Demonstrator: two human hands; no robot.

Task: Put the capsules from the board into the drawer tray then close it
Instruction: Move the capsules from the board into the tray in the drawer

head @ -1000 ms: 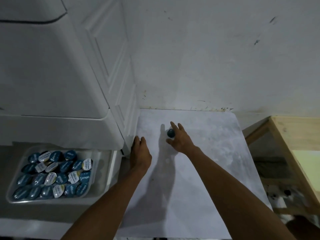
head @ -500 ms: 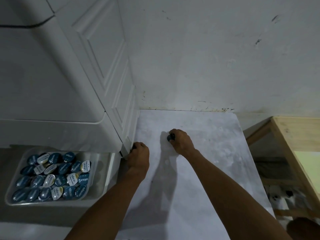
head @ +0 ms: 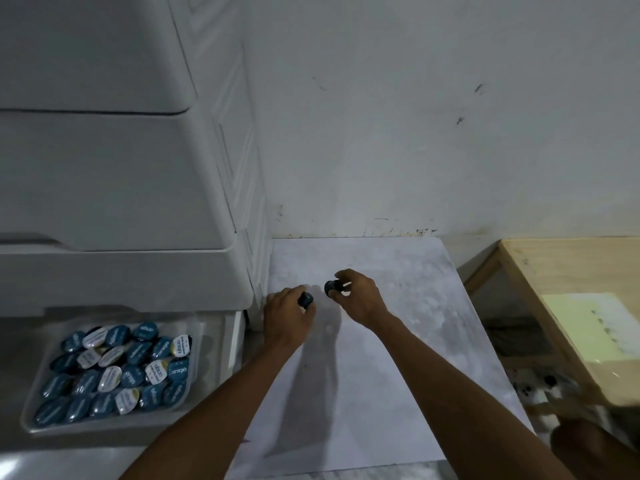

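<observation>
Found left hand [head: 288, 317] over the far left part of the board [head: 398, 344], with fingers and thumb curled round one dark blue capsule [head: 306, 299]. Found right hand [head: 362, 299] just beside it, not touching, pinching a second dark blue capsule [head: 331, 287] between thumb and fingertips. Noted both capsules held close together, with a narrow gap between. Unable to tell whether either capsule rests on the board or sits clear of it. Located drawer [head: 230, 344] to the left, below the white cabinet [head: 121, 188], pulled open. Recorded clear tray [head: 104, 426] inside drawer, packed with many capsules [head: 114, 370], mostly blue faces up, several with white lids showing. Noted board butted against the marked white wall [head: 415, 116] at the far edge and close against the cabinet side at the left. Sighted wooden table [head: 554, 268] to the right, bearing a pale yellow sheet [head: 595, 327].
</observation>
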